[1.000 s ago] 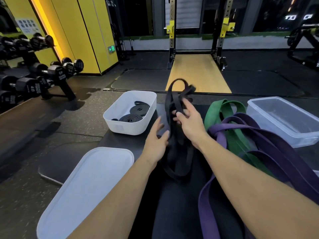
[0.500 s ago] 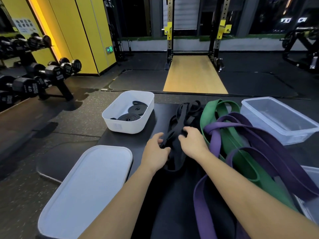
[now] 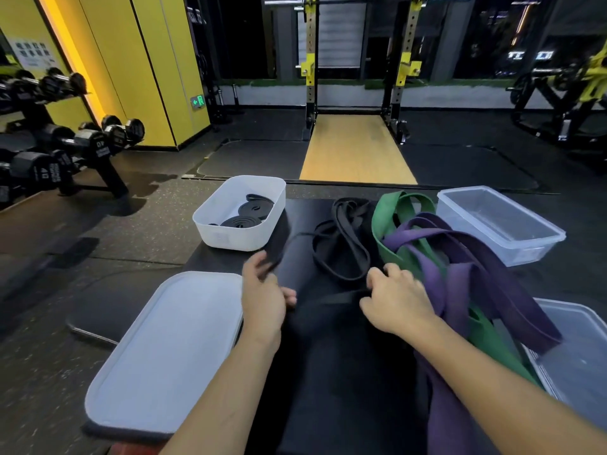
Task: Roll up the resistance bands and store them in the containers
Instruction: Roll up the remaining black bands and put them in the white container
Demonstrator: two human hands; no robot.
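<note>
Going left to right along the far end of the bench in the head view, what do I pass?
white tub holding rolled black bands → loose black bands → green band → clear container

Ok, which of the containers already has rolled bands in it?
The opaque white tub at the back left: rolled black bands lie inside. The clear tub at the back right shows no bands in it.

One white tub (image 3: 230, 239), one white lid (image 3: 164, 349), one squat rack (image 3: 310, 77).
</note>
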